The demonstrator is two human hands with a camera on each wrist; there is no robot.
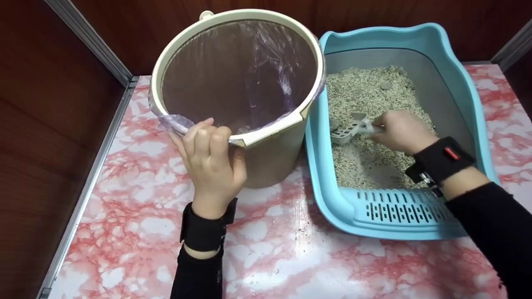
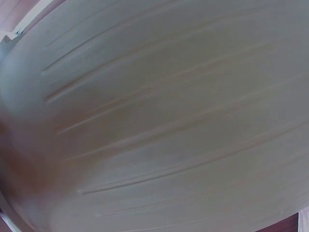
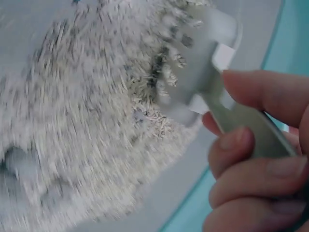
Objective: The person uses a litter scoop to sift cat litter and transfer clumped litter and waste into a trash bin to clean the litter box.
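My right hand (image 1: 403, 131) holds a pale slotted litter scoop (image 1: 351, 128) by its handle, fingers curled round it. In the right wrist view the scoop's slotted head (image 3: 193, 63) is blurred against the litter (image 3: 87, 121), with some grains showing through the slots. The litter lies in a blue litter box (image 1: 318, 166). A grey clump (image 1: 385, 85) sits toward the back of the litter. My left hand (image 1: 210, 155) grips the front rim of a beige bin (image 1: 270, 166), fingers over the edge onto a clear purplish bag (image 1: 178, 122) lining it. The left wrist view shows only the bin's ribbed side (image 2: 169, 121).
The bin stands directly left of the litter box. Both rest on a red-and-white marbled floor (image 1: 137, 232). A dark reddish-brown panel (image 1: 37, 124) rises on the left, and another runs behind them. Scattered grains lie on the floor before the bin. A slotted step (image 1: 403, 211) forms the box's front.
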